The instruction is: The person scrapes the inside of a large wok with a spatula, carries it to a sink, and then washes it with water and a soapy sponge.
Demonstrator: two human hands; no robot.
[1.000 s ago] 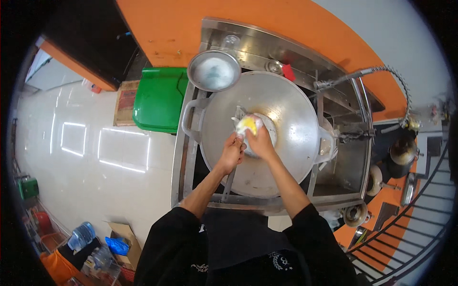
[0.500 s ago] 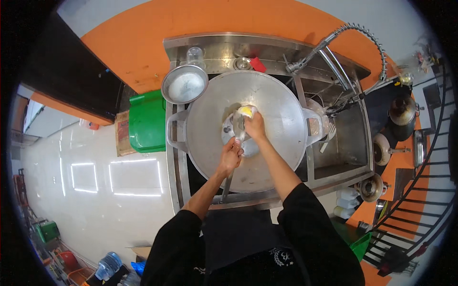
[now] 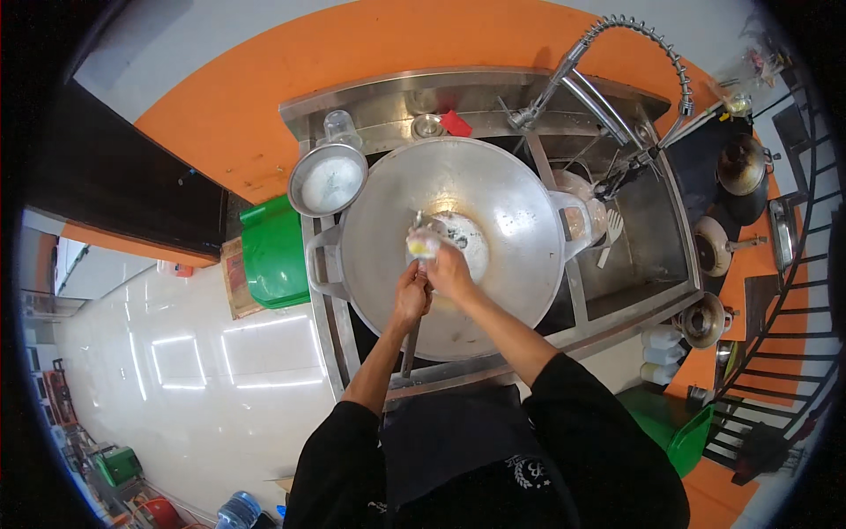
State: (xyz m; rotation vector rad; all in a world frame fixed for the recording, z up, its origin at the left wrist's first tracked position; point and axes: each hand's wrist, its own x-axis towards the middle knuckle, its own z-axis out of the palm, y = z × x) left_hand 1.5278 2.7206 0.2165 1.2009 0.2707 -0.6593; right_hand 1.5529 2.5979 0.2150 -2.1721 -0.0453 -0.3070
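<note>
Over a big two-handled wok [image 3: 520,212], my left hand [image 3: 412,295] is closed round a long-handled metal cooking utensil [image 3: 408,351]. The bare end of its handle points down toward my body. Foam and my right hand hide most of its head, so its exact kind is unclear. My right hand [image 3: 451,269] is closed on a soapy yellow sponge [image 3: 423,244] covered in white foam, pressed against the utensil just above my left hand. White suds [image 3: 474,251] lie in the bottom of the wok.
A metal bowl of whitish liquid [image 3: 333,183] stands at the wok's upper left, near a clear cup [image 3: 338,125]. To the right are a steel sink [image 3: 648,256], a white slotted turner [image 3: 612,236] and a spring faucet [image 3: 529,115]. A green bin [image 3: 273,251] stands left.
My right hand and the sponge have moved down along the utensil toward my left hand. More of the suds in the wok now shows. The view has shifted slightly.
</note>
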